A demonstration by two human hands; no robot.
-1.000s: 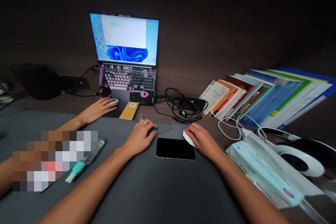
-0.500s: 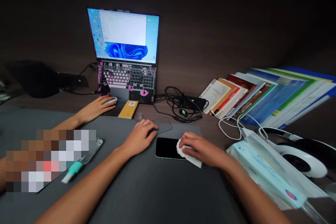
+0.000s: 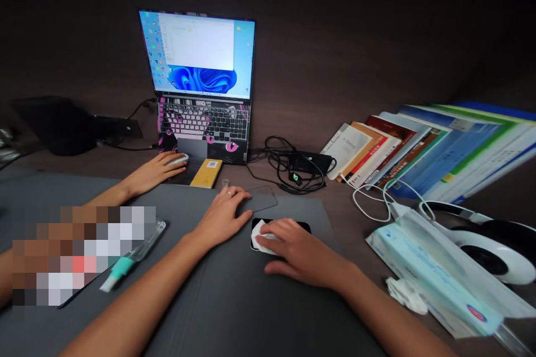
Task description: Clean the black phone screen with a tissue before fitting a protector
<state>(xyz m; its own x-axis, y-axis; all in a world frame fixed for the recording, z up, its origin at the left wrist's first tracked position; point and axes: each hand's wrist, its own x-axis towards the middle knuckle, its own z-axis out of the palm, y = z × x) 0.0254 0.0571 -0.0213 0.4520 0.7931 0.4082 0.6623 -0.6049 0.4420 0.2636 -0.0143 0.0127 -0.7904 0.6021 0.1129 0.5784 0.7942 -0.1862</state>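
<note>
My right hand [image 3: 295, 251] presses a white tissue [image 3: 263, 237] flat on the screen of a black smartphone [image 3: 305, 227], covering much of it. The phone lies face up on the dark grey desk mat [image 3: 251, 301]. Just left of the phone, my left hand [image 3: 224, 212] rests on the mat, holding nothing, its thumb apart from the fingers. Beyond its fingertips lies a thin, clear sheet with a dark outline [image 3: 272, 195]. Close by stands a small clear cap [image 3: 225, 183], partly behind the hand.
Another person's hand [image 3: 163, 166] covers a mouse at left, before an open laptop [image 3: 205, 128] and a yellow box [image 3: 206, 173]. A clear spray bottle [image 3: 121, 268] lies left. Cables [image 3: 288, 167], books [image 3: 397, 150], a tissue pack [image 3: 435, 273], headphones [image 3: 494, 256] and crumpled tissue [image 3: 406, 294] occupy the right.
My right hand has slid the tissue leftward over the phone, from its right end to its left end. The crumpled tissue beside the pack now shows. My left hand stays nearly still.
</note>
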